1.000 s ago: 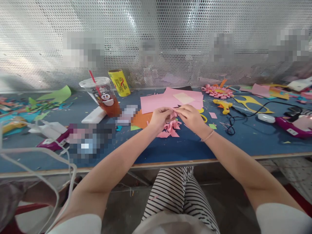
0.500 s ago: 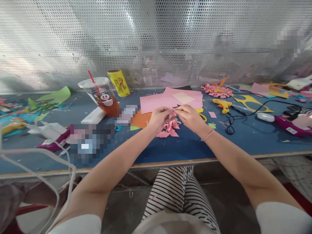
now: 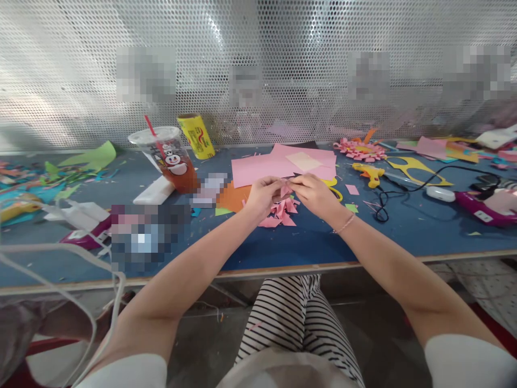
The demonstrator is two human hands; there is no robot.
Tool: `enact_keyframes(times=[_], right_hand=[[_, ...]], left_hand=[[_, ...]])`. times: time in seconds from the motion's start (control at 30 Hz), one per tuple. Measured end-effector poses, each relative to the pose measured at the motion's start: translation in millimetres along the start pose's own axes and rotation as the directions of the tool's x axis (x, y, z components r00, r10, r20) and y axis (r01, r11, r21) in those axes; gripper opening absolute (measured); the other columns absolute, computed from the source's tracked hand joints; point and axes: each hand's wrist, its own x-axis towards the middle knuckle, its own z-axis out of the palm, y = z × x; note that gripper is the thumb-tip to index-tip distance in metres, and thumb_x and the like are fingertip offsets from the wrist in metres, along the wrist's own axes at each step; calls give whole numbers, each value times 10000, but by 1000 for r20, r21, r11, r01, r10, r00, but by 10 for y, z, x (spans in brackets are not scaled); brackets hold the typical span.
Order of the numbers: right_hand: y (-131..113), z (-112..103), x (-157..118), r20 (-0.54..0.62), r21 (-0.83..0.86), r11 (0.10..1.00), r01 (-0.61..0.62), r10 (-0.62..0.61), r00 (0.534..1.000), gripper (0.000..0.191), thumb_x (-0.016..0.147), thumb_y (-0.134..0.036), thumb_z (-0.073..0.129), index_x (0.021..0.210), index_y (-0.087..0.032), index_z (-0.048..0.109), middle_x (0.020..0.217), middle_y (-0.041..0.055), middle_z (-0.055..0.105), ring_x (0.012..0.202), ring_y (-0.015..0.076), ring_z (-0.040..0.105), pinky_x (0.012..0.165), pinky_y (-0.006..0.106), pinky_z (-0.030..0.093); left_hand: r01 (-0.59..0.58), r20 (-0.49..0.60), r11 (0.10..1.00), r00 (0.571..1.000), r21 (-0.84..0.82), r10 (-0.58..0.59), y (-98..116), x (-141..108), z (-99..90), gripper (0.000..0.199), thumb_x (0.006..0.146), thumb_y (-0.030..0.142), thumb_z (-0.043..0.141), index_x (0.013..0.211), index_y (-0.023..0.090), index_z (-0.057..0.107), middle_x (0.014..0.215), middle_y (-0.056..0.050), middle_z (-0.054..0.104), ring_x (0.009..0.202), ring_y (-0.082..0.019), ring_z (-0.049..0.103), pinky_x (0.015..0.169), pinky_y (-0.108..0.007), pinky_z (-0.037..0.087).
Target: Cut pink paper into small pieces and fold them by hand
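Observation:
Between the fingertips of my two hands is a small piece of pink paper [image 3: 286,189]. My left hand [image 3: 262,195] pinches it from the left, and my right hand [image 3: 314,192] pinches it from the right; the fingers hide part of it. Below them on the blue table lies a pile of pink paper pieces [image 3: 278,216]. Large pink sheets [image 3: 254,168] lie just behind my hands, with a pale cream piece of paper [image 3: 304,161] on top. Yellow scissor handles [image 3: 334,189] show partly behind my right hand.
To the left stand a drink cup [image 3: 175,164] with a red straw and a yellow can [image 3: 197,137]. At right lie a yellow glue gun [image 3: 368,173], a black cable [image 3: 382,207], a pink paper flower [image 3: 359,149] and a purple device [image 3: 482,210]. A perforated metal panel [image 3: 283,64] rises behind.
Both hands stay in nearly the same place. The pink piece between the fingertips has turned slightly, and the fingers have shifted a little around it.

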Motion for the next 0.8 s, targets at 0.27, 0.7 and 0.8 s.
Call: enact_keyframes(times=[0.27, 0.7, 0.8], right_hand=[[-85, -18, 37, -112, 191, 980, -61, 84, 990, 269, 817, -122, 439, 985, -210, 629, 986, 59, 629, 935, 176, 551, 858, 367, 443], [-56, 178, 95, 378, 811, 113, -574, 648, 662, 284, 669, -429, 638, 729, -168, 544, 682, -6, 549, 633, 100, 545, 576, 237, 452], [-78, 186, 99, 406, 822, 68, -565, 625, 666, 290, 639, -419, 664, 733, -160, 572, 643, -4, 574, 598, 100, 551, 572, 240, 455]], left_hand=[[-81, -4, 996, 997, 25, 81, -3, 23, -16, 170, 616, 234, 682, 699, 135, 571, 607, 12, 577, 597, -90, 575, 676, -297, 520], [-288, 33, 900, 955, 327, 293, -7, 108, -77, 125, 653, 265, 657, 692, 149, 632, 615, 14, 570, 568, -59, 486, 558, -190, 381], [-296, 78, 900, 955, 321, 286, -10, 104, -76, 115, 660, 267, 647, 681, 154, 641, 615, 14, 574, 569, -61, 478, 566, -198, 375]])
